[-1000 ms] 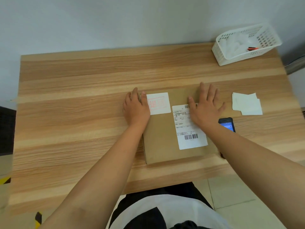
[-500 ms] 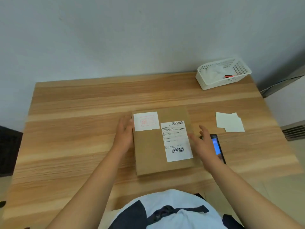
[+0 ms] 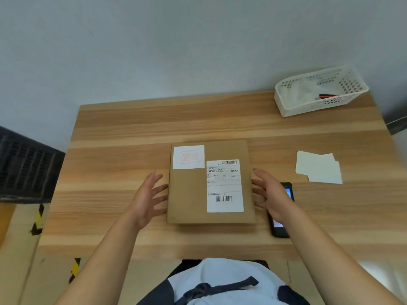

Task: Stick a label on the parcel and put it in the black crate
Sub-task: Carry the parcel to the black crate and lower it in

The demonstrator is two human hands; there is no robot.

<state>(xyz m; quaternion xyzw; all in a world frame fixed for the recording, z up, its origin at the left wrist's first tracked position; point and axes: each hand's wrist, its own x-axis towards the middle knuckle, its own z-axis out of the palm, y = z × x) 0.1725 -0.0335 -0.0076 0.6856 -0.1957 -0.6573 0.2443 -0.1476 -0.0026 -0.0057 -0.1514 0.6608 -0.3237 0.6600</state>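
Brown cardboard parcel (image 3: 209, 183) is seen lying flat at the middle of the wooden table (image 3: 110, 150), two white labels stuck on top: one red-stamped label (image 3: 188, 156), one barcoded shipping label (image 3: 224, 186). It is flanked by two spread, empty hands, left hand (image 3: 146, 198) and right hand (image 3: 272, 194), each just beside an edge.

Parcel (image 3: 210, 183): two stickers on top face.
Shipping label (image 3: 224, 186), white, at 3 o'clock on top face: barcode at its 12 o'clock edge, second barcode near its 6 o'clock edge; printed lines between, too small to read.
Square label (image 3: 188, 156), white, at 11 o'clock corner: red boxed stamp, characters blurred, illegible.
Phone (image 3: 284, 208), 3 o'clock of parcel: screen lit, content unreadable.
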